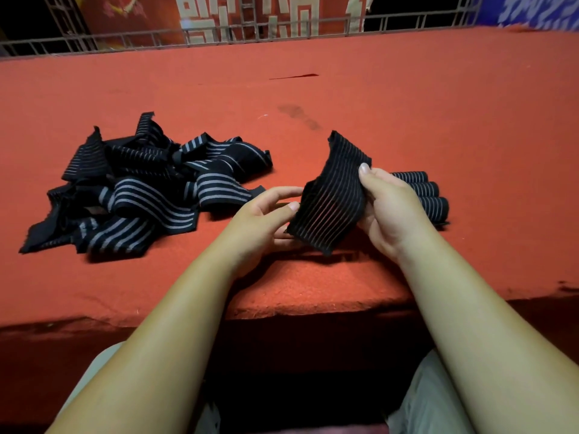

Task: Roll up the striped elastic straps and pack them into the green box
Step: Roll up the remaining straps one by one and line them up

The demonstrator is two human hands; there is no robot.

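Right hand and left hand are holding one striped elastic strap above the red counter, fingers pinching its opposite edges. Loose straps are lying left; rolled straps are lying behind the right hand.

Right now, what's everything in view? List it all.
loose straps: tangled pile, count unclear, black with grey stripes, table left
held strap: one, black with thin stripes, unrolled, between both grips
rolls: three, black with grey stripes, on table behind right grip
table: one, red felt
railing: one, grey metal, far edge
banners: red and blue, behind railing
left grip: pinches held strap's left edge
right grip: holds its right edge
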